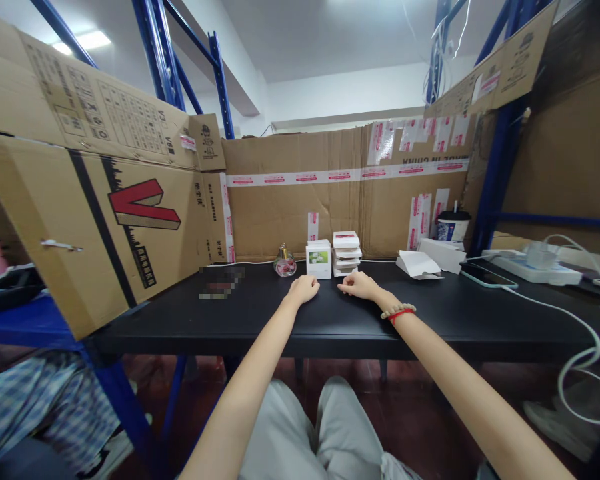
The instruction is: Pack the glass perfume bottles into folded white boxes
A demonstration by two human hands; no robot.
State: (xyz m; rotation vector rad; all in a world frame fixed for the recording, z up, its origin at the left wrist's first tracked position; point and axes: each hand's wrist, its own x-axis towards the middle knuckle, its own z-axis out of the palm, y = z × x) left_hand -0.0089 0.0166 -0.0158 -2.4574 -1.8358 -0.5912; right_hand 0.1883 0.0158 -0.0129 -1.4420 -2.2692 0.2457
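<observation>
My left hand rests on the black table with its fingers curled into a loose fist; nothing shows in it. Just behind it stands a white block of cards or a small box with a green picture on its front. My right hand, fingers bent inward, lies on the table before an uneven pile of small white packs, and I see nothing held there. A beaded bracelet circles the right wrist. To the left of the picture block is a small round glass bottle with pinkish contents.
Cardboard walls close off the back and left. At the right are opened white packaging, a lidded cup, a phone on a cable and a power strip. A person's checked clothing shows at lower left.
</observation>
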